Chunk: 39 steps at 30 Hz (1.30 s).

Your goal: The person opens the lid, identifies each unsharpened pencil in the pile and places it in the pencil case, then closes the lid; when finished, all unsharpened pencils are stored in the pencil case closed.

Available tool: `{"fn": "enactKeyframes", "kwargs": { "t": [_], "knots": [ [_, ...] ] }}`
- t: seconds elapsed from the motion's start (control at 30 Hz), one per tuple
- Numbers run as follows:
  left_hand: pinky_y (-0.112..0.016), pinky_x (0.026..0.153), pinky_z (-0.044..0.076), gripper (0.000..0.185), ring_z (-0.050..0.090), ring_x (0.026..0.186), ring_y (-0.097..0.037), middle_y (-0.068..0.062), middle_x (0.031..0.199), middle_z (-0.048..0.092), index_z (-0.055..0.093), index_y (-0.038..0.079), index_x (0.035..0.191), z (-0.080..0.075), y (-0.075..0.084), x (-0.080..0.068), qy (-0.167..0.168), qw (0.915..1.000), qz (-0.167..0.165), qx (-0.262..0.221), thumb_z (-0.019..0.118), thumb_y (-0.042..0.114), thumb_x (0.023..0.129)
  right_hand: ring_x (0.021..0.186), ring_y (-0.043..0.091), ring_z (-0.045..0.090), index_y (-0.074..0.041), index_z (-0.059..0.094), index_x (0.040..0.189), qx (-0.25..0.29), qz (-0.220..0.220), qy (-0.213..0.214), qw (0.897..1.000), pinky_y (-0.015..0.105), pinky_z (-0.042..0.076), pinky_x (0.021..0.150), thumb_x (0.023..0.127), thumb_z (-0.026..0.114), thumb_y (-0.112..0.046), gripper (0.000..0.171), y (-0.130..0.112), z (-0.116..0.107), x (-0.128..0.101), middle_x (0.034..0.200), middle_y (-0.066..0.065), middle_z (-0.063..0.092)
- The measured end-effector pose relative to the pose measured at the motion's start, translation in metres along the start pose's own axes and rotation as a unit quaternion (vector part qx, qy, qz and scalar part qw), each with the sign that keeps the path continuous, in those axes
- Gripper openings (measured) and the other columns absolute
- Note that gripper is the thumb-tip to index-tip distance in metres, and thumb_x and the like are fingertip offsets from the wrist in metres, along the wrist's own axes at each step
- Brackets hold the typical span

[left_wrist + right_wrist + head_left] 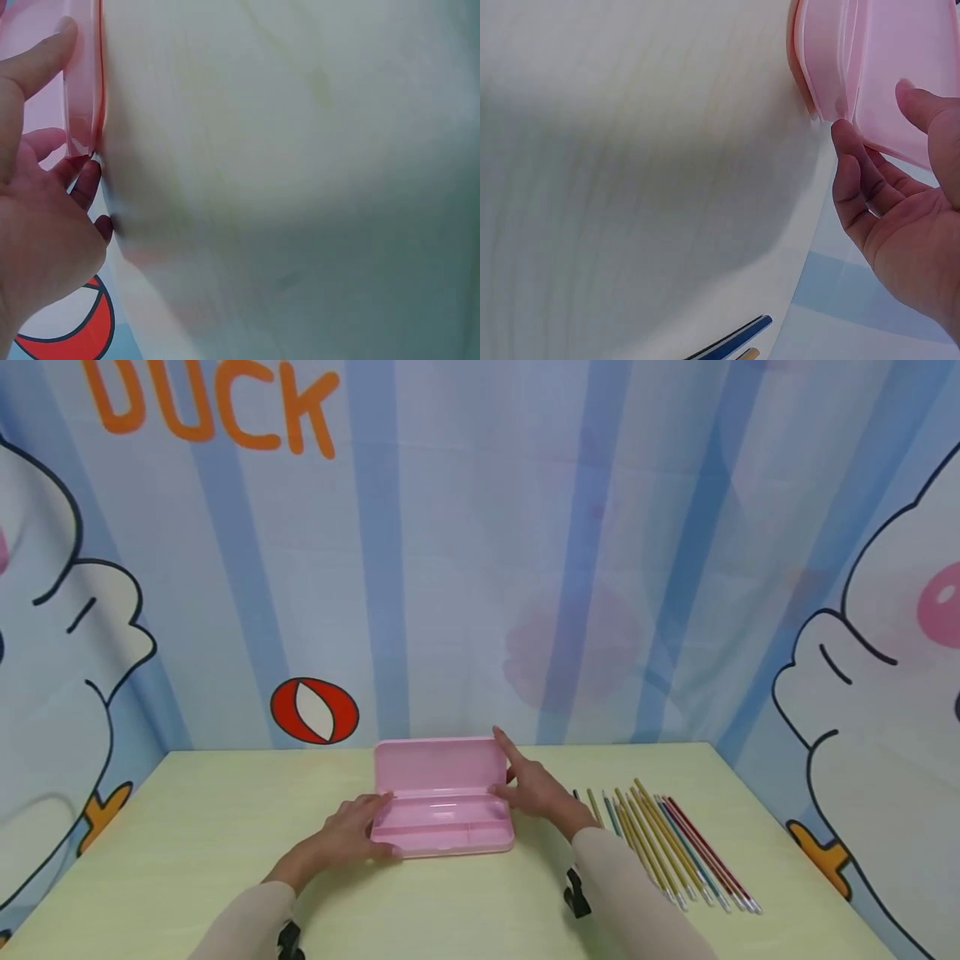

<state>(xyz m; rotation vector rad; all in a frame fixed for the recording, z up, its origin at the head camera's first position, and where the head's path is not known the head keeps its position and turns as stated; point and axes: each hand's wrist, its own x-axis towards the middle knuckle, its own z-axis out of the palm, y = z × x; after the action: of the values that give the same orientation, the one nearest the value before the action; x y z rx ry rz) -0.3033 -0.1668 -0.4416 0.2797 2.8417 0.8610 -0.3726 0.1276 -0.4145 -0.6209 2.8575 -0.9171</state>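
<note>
Pink pencil case (442,802) at middle of pale green table (187,852), lid raised and standing upright at the far side; left hand (352,835) at the case's left end, fingers fairly straight, touching the tray edge; right hand (536,789) at the right end, fingers loose and apart, index finger raised along the lid's corner; row of coloured pencils (667,843) lying side by side on the table right of the right hand, apart from the case; cartoon backdrop (480,552) behind.

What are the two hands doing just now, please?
Left hand: open, fingers touching the pink case.
Right hand: open, fingers against its raised lid.
</note>
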Motion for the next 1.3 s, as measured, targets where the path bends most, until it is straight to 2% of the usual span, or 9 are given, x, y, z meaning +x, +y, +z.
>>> {"fn": "enactKeyframes", "kwargs": {
  "t": [0.13, 0.33, 0.77, 0.97, 1.07, 1.2, 1.3],
  "knots": [
    [-0.064, 0.101, 0.026, 0.086, 0.033, 0.123, -0.033, -0.013, 0.143, 0.036, 0.033, 0.015, 0.143, -0.001, 0.000, 0.000, 0.003, 1.0000, 0.009, 0.003, 0.075, 0.038, 0.072, 0.061, 0.014, 0.058, -0.031, -0.001, 0.148, 0.010, 0.004, -0.001, 1.000, 0.028, 0.046, 0.063, 0.087, 0.063, -0.029, 0.088, -0.001, 0.000, 0.004, 0.090, 0.010, 0.062],
    [-0.063, 0.101, 0.028, 0.084, 0.034, 0.123, -0.031, -0.012, 0.142, 0.038, 0.036, 0.016, 0.142, 0.001, 0.000, -0.001, 0.007, 0.9999, 0.010, 0.006, 0.075, 0.039, 0.072, 0.063, 0.015, 0.058, -0.033, 0.000, 0.148, 0.037, 0.021, 0.004, 0.999, 0.028, 0.047, 0.061, 0.088, 0.063, -0.028, 0.088, 0.000, 0.003, 0.005, 0.086, 0.011, 0.060],
    [-0.062, 0.101, 0.029, 0.084, 0.034, 0.125, -0.031, -0.010, 0.143, 0.038, 0.036, 0.019, 0.142, 0.003, -0.002, 0.001, 0.009, 0.9998, 0.009, 0.015, 0.074, 0.043, 0.071, 0.064, 0.017, 0.057, -0.031, -0.003, 0.148, 0.038, 0.049, -0.006, 0.998, 0.028, 0.046, 0.059, 0.089, 0.059, -0.036, 0.087, 0.000, 0.002, 0.005, 0.082, 0.009, 0.061],
    [-0.063, 0.101, 0.029, 0.086, 0.035, 0.124, -0.032, -0.012, 0.142, 0.038, 0.036, 0.016, 0.142, 0.003, 0.001, 0.000, 0.007, 0.9997, 0.012, 0.020, 0.075, 0.043, 0.070, 0.064, 0.016, 0.057, -0.035, -0.004, 0.147, 0.031, 0.043, -0.015, 0.998, 0.029, 0.046, 0.059, 0.088, 0.059, -0.039, 0.086, 0.002, -0.002, 0.000, 0.084, 0.007, 0.061],
    [-0.063, 0.101, 0.029, 0.088, 0.034, 0.123, -0.032, -0.012, 0.142, 0.038, 0.035, 0.016, 0.143, 0.002, 0.002, -0.001, 0.004, 0.9998, 0.007, 0.020, 0.075, 0.044, 0.069, 0.063, 0.016, 0.058, -0.037, -0.004, 0.147, 0.032, 0.026, -0.019, 0.999, 0.030, 0.046, 0.059, 0.088, 0.058, -0.040, 0.085, 0.003, -0.007, -0.003, 0.085, 0.007, 0.060],
    [-0.063, 0.100, 0.028, 0.088, 0.035, 0.121, -0.033, -0.014, 0.141, 0.038, 0.035, 0.016, 0.143, 0.002, 0.001, -0.001, 0.007, 0.9996, 0.012, 0.026, 0.075, 0.044, 0.070, 0.065, 0.020, 0.062, -0.040, -0.004, 0.146, 0.036, 0.010, -0.025, 0.999, 0.030, 0.047, 0.061, 0.089, 0.056, -0.043, 0.083, 0.003, -0.016, -0.009, 0.088, 0.007, 0.061],
    [-0.063, 0.100, 0.028, 0.087, 0.035, 0.120, -0.033, -0.015, 0.140, 0.039, 0.035, 0.015, 0.143, 0.002, 0.002, -0.001, 0.007, 0.9995, 0.018, 0.027, 0.074, 0.043, 0.070, 0.069, 0.024, 0.063, -0.043, -0.003, 0.145, 0.043, 0.013, -0.027, 0.999, 0.031, 0.047, 0.061, 0.089, 0.055, -0.046, 0.081, 0.005, -0.025, -0.018, 0.091, 0.007, 0.062]
  ]
}}
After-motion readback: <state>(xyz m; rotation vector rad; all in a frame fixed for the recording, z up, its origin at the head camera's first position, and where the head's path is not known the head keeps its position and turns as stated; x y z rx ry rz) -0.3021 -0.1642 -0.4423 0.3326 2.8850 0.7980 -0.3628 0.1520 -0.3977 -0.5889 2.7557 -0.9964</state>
